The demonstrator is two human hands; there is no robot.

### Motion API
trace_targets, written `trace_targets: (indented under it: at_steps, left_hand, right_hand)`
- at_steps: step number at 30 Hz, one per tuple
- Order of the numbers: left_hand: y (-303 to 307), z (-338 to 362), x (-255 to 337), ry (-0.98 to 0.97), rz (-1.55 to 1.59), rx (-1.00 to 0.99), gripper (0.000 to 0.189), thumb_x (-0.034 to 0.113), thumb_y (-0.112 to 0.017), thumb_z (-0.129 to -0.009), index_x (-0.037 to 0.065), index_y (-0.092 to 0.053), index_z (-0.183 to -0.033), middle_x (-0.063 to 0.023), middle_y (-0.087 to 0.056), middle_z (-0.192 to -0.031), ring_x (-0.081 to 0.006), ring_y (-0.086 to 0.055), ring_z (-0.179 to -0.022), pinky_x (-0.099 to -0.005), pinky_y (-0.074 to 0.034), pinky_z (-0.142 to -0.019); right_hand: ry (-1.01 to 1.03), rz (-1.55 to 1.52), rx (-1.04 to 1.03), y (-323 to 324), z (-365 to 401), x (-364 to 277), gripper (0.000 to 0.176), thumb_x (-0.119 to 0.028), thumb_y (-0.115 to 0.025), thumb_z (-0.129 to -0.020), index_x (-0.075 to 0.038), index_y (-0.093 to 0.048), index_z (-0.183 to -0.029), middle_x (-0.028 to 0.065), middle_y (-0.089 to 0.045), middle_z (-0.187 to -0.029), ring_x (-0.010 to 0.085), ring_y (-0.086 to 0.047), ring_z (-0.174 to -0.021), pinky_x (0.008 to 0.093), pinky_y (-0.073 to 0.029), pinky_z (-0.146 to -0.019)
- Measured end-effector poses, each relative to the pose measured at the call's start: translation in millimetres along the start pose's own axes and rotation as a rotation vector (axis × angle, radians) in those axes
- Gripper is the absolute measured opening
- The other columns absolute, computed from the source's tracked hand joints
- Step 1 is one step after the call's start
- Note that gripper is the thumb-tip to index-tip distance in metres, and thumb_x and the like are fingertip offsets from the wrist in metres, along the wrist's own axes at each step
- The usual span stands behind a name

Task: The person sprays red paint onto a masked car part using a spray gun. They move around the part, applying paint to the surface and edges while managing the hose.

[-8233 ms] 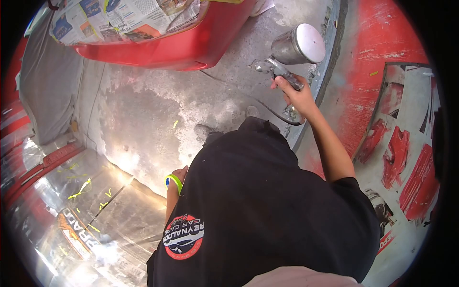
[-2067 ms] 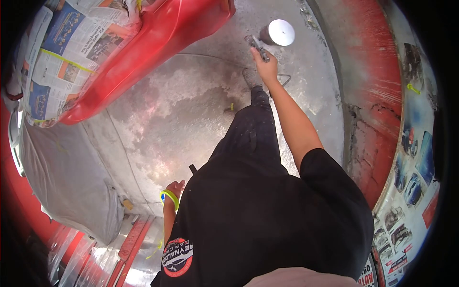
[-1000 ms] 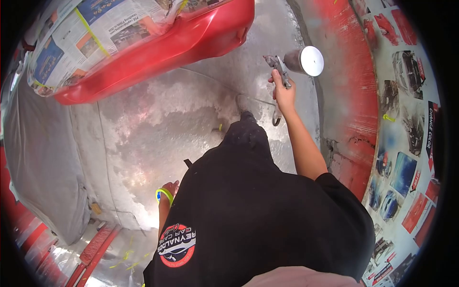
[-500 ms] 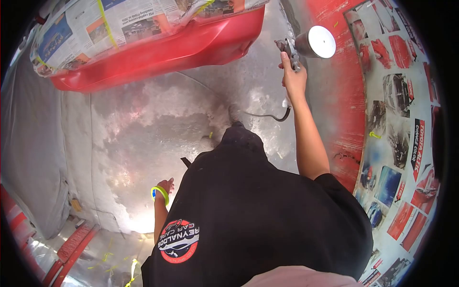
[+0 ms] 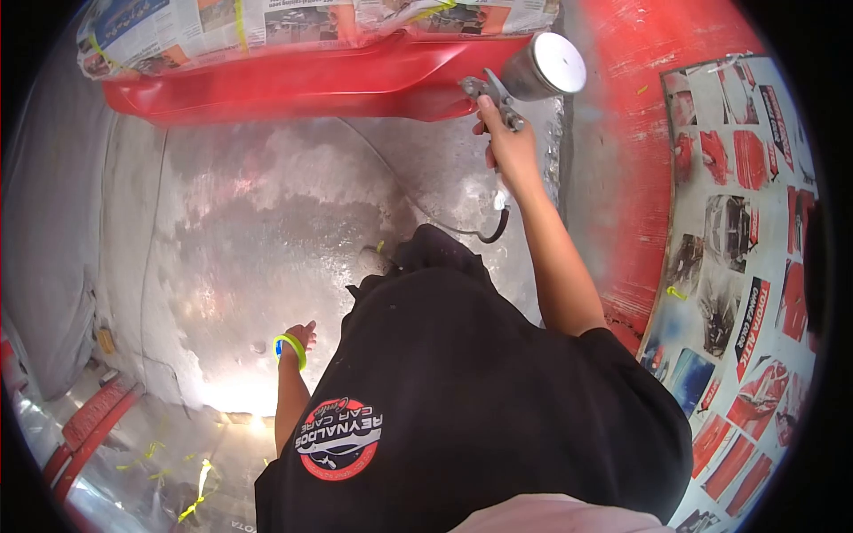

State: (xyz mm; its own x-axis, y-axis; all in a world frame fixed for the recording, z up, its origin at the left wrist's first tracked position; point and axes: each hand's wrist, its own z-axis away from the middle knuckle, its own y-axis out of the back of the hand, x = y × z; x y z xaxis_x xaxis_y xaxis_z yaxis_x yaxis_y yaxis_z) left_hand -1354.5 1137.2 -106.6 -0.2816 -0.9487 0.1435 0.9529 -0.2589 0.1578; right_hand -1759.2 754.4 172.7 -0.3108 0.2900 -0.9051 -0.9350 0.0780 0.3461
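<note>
My right hand (image 5: 511, 142) is wrapped round the handle of a metal spray gun (image 5: 498, 96), which carries a silver cup with a white lid (image 5: 559, 63). The gun is beside the right end of a glossy red car panel (image 5: 267, 87); whether they touch I cannot tell. Newspaper (image 5: 302, 25) and yellow tape cover the part above the panel. Below the gun hangs a hose (image 5: 504, 226). Low at the left, away from the panel, is my left hand (image 5: 302, 335), fingers apart and holding nothing, with a yellow-green band (image 5: 297, 348) at its wrist.
A grey sheet (image 5: 53, 240) hangs at the left. Red strips (image 5: 93, 431) and yellow tape scraps (image 5: 197, 497) lie at the lower left. On the right are a red-stained surface (image 5: 635, 178) and a poster with car pictures (image 5: 755, 329). The hose trails over the grey floor (image 5: 258, 213).
My right hand and the spray gun have moved left, to the panel's right end. The panel appears higher in the view, and the hose has shifted left.
</note>
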Motion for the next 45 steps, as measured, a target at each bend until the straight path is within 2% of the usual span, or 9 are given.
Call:
trace_targets:
  at_steps: [10,19,22,27,29,36,39,42,45]
  left_hand:
    - [7,87,56,-0.097,-0.005,0.199,0.049,0.048,-0.058,-0.096,-0.001,-0.063,-0.096,-0.0129,-0.07,-0.094,-0.022,-0.068,-0.085,-0.0356,-0.055,-0.071]
    - [-15,-30,-55,0.118,0.383,0.003,0.029,0.031,-0.058,-0.095,0.002,-0.062,-0.092,-0.0116,-0.067,-0.083,-0.0222,-0.066,-0.074,-0.0382,-0.053,-0.064]
    - [8,-55,-58,0.086,0.03,-0.005,0.022,0.025,-0.057,-0.094,0.004,-0.062,-0.092,-0.011,-0.066,-0.081,-0.0216,-0.065,-0.072,-0.0384,-0.052,-0.062]
    - [102,-140,-85,-0.212,-0.313,0.076,0.014,0.007,-0.049,-0.09,0.009,-0.062,-0.091,-0.0093,-0.063,-0.075,-0.0194,-0.061,-0.066,-0.0384,-0.049,-0.058]
    - [180,-26,36,-0.17,-0.092,0.058,0.015,0.023,-0.058,-0.094,0.01,-0.061,-0.09,-0.0065,-0.064,-0.077,-0.0185,-0.06,-0.063,-0.0345,-0.047,-0.055]
    - [400,-79,8,-0.184,0.209,0.141,0.037,0.044,-0.062,-0.094,0.008,-0.058,-0.103,-0.0124,-0.07,-0.099,-0.0264,-0.068,-0.085,-0.0402,-0.054,-0.069]
    - [459,-81,3,-0.141,0.204,0.187,0.04,0.044,-0.06,-0.095,0.006,-0.057,-0.106,-0.0151,-0.068,-0.109,-0.0299,-0.067,-0.095,-0.0443,-0.054,-0.075]
    - [473,-81,-5,-0.093,0.258,0.187,0.042,0.046,-0.058,-0.096,0.006,-0.057,-0.108,-0.0165,-0.066,-0.114,-0.0322,-0.065,-0.1,-0.0469,-0.053,-0.078]
    - [469,-113,-25,-0.021,0.135,0.047,0.041,0.047,-0.057,-0.097,0.007,-0.057,-0.107,-0.0164,-0.067,-0.11,-0.033,-0.066,-0.095,-0.0479,-0.053,-0.077]
  right_hand:
    - [0.032,0.034,-0.173,-26,-50,-12,0.045,-0.047,-0.064,-0.093,-0.004,-0.065,-0.085,0.0042,-0.061,-0.071,0.0085,-0.044,-0.04,0.0249,-0.032,-0.036]
    - [0.067,0.224,-0.027,-18,-47,-32,0.055,-0.052,-0.067,-0.089,0.002,-0.066,-0.097,0.0054,-0.057,-0.063,0.0157,-0.056,-0.055,0.0321,-0.045,-0.054]
    - [0.077,0.314,0.013,-43,-43,-33,0.056,-0.052,-0.067,-0.089,0.002,-0.067,-0.102,0.0106,-0.062,-0.069,0.0226,-0.061,-0.066,0.0365,-0.048,-0.066]
    - [-0.008,0.371,0.075,-105,-23,-47,0.053,-0.052,-0.066,-0.088,-0.001,-0.069,-0.105,0.0179,-0.066,-0.079,0.0321,-0.065,-0.077,0.0399,-0.049,-0.075]
    - [-0.049,0.395,0.114,-135,-14,-53,0.054,-0.052,-0.066,-0.088,-0.001,-0.069,-0.105,0.0187,-0.067,-0.08,0.0336,-0.066,-0.079,0.0402,-0.049,-0.076]
    - [-0.097,0.42,0.29,-223,-6,-55,0.055,-0.052,-0.068,-0.087,0.0,-0.069,-0.103,0.0224,-0.068,-0.082,0.0393,-0.066,-0.082,0.043,-0.05,-0.076]
    - [0.035,0.427,0.455,-231,-18,-45,0.054,-0.053,-0.07,-0.087,0.001,-0.066,-0.083,0.0064,-0.06,-0.063,0.0138,-0.056,-0.05,0.0322,-0.044,-0.05]
    - [0.031,0.478,0.679,-240,-9,-75,0.051,-0.049,-0.071,-0.087,0.001,-0.07,-0.097,0.0252,-0.068,-0.079,0.0425,-0.068,-0.082,0.0445,-0.051,-0.073]
    - [-0.02,0.423,0.684,-242,-14,-73,0.051,-0.049,-0.071,-0.087,0.002,-0.07,-0.092,0.0253,-0.067,-0.079,0.043,-0.067,-0.081,0.0461,-0.05,-0.074]
